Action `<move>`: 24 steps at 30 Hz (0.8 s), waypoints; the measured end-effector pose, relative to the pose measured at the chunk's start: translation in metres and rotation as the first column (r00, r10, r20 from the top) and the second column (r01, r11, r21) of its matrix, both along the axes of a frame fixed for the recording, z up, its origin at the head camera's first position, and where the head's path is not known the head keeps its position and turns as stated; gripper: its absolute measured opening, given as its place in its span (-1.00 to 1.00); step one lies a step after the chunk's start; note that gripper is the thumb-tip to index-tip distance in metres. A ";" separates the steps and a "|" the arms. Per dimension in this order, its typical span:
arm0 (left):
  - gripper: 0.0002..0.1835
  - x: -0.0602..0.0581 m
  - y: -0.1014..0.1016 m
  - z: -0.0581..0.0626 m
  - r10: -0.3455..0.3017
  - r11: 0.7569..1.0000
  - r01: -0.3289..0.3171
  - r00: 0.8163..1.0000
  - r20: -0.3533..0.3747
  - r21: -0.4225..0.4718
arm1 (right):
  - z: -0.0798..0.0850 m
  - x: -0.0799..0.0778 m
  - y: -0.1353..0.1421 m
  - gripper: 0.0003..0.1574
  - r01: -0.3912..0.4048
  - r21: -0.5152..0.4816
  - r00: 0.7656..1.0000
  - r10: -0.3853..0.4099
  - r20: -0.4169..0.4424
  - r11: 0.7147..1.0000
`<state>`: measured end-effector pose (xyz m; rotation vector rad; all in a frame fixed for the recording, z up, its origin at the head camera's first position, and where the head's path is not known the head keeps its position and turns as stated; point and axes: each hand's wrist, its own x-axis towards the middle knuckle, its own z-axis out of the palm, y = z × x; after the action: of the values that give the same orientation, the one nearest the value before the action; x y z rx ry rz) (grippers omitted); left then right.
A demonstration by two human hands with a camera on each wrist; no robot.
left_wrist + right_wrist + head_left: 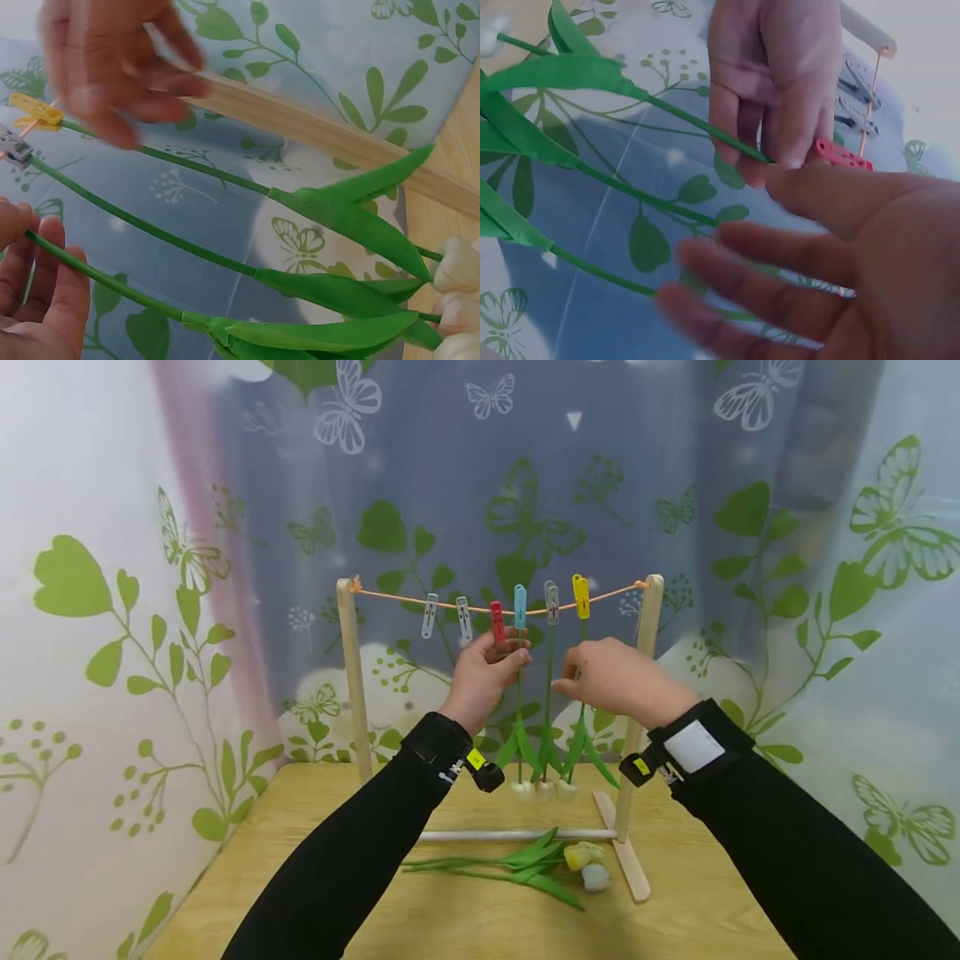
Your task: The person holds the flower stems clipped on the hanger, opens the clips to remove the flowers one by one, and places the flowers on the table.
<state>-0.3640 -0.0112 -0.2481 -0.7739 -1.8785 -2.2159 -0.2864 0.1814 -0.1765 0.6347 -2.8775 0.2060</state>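
In the head view my left hand point(483, 677) pinches the green stem of a white artificial tulip point(520, 752), just under the blue clothespin point(521, 603). Its thumb and fingertips meet near the stem's top end, and the red clothespin point(497, 622) is close beside them. My right hand point(611, 681) is held by the other stems, its fingers point(772, 292) spread and relaxed around nothing. Two more tulips hang upside down, a pale one point(546, 789) from the grey clothespin point(552, 602) and a white one point(567, 789) from the yellow clothespin point(581, 597).
An orange string point(405, 599) runs between two wooden posts point(352, 677), with two pale clothespins point(429, 616) at its left. On the wooden table point(285, 852) lie a yellow tulip point(581, 857) and a bluish-white tulip point(596, 877), before a white crossbar point(517, 836). A patterned curtain stands behind.
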 end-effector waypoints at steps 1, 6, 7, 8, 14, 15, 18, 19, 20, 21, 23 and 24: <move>-0.62 0.000 0.001 -0.002 0.001 1.000 -0.001 1.000 0.003 -0.004 | 0.004 0.000 0.000 -0.76 0.000 -0.007 1.000 0.000 -0.017 1.000; -0.63 0.001 0.003 -0.005 -0.001 1.000 0.002 1.000 0.029 -0.004 | 0.035 -0.001 -0.005 -0.78 -0.025 -0.023 0.992 0.022 -0.121 0.999; -0.63 0.001 0.002 -0.005 0.002 1.000 -0.002 1.000 0.030 -0.006 | 0.042 -0.001 -0.006 -0.77 -0.033 -0.020 0.991 0.030 -0.134 0.999; -0.63 0.001 0.002 -0.005 0.003 1.000 -0.002 1.000 0.031 -0.007 | 0.050 -0.002 -0.008 -0.76 -0.039 -0.015 0.989 0.036 -0.145 0.999; -0.56 0.001 0.004 -0.002 -0.008 1.000 0.009 0.999 0.037 -0.026 | 0.087 -0.007 -0.007 -0.68 -0.079 0.019 0.982 0.081 -0.170 0.997; -0.55 0.001 0.004 -0.002 -0.010 1.000 0.011 0.999 0.041 -0.026 | 0.091 -0.008 -0.007 -0.67 -0.094 0.031 0.980 0.098 -0.172 0.995; -0.56 0.000 0.005 -0.003 -0.016 1.000 0.017 0.999 0.046 -0.019 | 0.099 -0.013 -0.010 -0.62 -0.121 0.069 0.977 0.131 -0.165 0.990; -0.57 0.000 0.006 -0.004 -0.014 1.000 0.015 0.999 0.046 -0.019 | 0.101 -0.016 -0.012 -0.60 -0.124 0.084 0.978 0.136 -0.157 0.989; -0.57 0.000 0.006 -0.005 -0.010 1.000 0.011 0.999 0.043 -0.020 | 0.102 -0.018 -0.014 -0.59 -0.126 0.099 0.979 0.140 -0.147 0.987; -0.58 0.000 0.006 -0.006 -0.002 1.000 0.003 0.999 0.040 -0.023 | 0.103 -0.021 -0.016 -0.57 -0.130 0.113 0.980 0.145 -0.135 0.985; -0.59 -0.001 0.007 -0.010 0.010 1.000 -0.009 0.999 0.038 -0.018 | 0.103 -0.029 -0.019 -0.54 -0.140 0.129 0.983 0.154 -0.102 0.982; -0.59 -0.002 0.008 -0.011 0.017 1.000 -0.017 0.999 0.036 -0.020 | 0.103 -0.032 -0.020 -0.54 -0.147 0.136 0.983 0.160 -0.089 0.980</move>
<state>-0.3655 -0.0031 -0.2596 -0.7232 -1.9180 -2.2193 -0.3186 0.1610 -0.0739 0.8662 -2.7639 0.0083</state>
